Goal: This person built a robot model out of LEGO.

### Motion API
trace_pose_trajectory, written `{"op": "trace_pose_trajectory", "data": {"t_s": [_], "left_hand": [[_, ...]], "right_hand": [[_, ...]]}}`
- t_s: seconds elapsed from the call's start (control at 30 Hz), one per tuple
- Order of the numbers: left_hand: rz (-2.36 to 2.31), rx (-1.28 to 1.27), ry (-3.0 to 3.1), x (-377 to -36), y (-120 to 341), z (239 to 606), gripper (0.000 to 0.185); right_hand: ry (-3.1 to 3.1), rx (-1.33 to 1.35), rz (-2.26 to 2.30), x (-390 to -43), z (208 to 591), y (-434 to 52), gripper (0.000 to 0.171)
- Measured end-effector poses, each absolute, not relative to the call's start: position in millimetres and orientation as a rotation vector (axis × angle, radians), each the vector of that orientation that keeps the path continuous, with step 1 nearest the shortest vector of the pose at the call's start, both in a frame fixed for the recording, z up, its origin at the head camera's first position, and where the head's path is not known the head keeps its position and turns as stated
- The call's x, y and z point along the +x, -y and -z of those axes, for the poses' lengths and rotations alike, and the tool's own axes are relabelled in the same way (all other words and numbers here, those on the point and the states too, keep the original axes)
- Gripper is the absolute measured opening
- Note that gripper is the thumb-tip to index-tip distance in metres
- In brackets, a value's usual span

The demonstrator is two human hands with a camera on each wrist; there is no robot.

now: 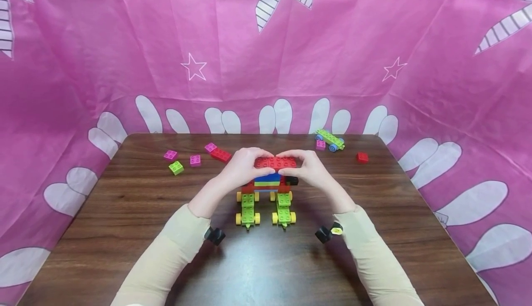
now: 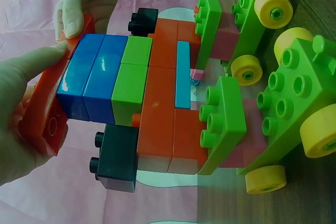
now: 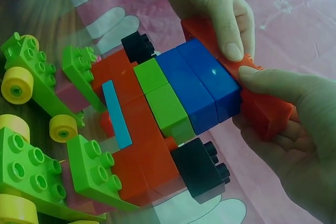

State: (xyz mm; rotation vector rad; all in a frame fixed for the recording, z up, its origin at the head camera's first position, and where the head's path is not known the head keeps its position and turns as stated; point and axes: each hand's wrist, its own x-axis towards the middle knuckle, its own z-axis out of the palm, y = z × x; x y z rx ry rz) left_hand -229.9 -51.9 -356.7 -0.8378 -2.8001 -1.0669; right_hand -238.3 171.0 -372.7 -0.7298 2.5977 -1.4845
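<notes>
A brick figure stands on two green wheeled bases (image 1: 248,209) with yellow wheels. Its body stacks red bricks (image 2: 157,103), a green layer (image 2: 128,82) and blue bricks (image 2: 97,77), with a black brick (image 3: 202,169) jutting out at each side. Red bricks (image 1: 275,162) lie across the top of the blue ones. My left hand (image 1: 245,167) pinches the left end of this red top layer, thumb in front and fingers behind. At the other end my right hand (image 1: 306,167) grips it the same way. The thumbs nearly meet; the fingers' far sides are partly hidden.
Loose pink bricks (image 1: 195,160), a green brick (image 1: 176,168) and a red brick (image 1: 221,155) lie at the back left. Toward the back right are a green wheeled base (image 1: 330,139) with blue wheels, a pink brick (image 1: 320,145) and another red brick (image 1: 362,157).
</notes>
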Motion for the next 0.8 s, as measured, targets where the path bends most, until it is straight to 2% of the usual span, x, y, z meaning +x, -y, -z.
{"op": "trace_pose_trajectory", "data": {"t_s": [0.8], "left_hand": [[0.983, -0.795, 2.871, -225.8, 47.9, 348.5, 0.039]], "right_hand": [[-2.669, -0.779, 1.4, -237.2, 370.9, -170.6, 0.04]]}}
